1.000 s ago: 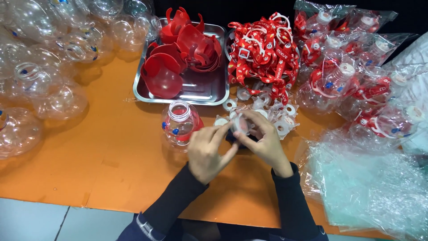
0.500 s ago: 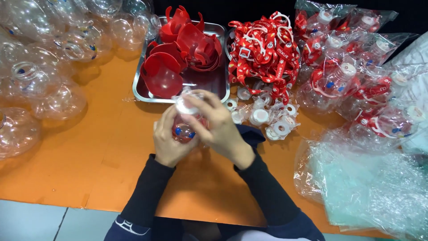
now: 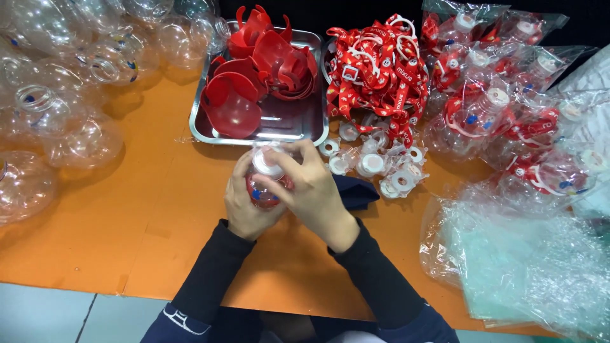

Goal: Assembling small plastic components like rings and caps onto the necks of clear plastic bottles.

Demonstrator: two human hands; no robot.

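Observation:
I hold a small clear round bottle (image 3: 265,188) with red inside over the orange table (image 3: 127,241). My left hand (image 3: 244,203) cups its body from the left. My right hand (image 3: 314,190) reaches over it, fingers gripping the white cap (image 3: 267,166) on its top. Just right of my hands lies a cluster of white caps (image 3: 381,168). A dark blue cloth (image 3: 356,190) shows under my right hand.
A steel tray (image 3: 298,124) with red plastic shells stands behind my hands. A heap of red straps (image 3: 378,70) lies to its right. Clear empty bottles (image 3: 57,101) crowd the left. Bagged finished bottles (image 3: 508,108) and loose plastic bags (image 3: 527,267) fill the right.
My hands left the white caps, moved left to the bottle and picked it up. The right hand brought a white cap onto its top.

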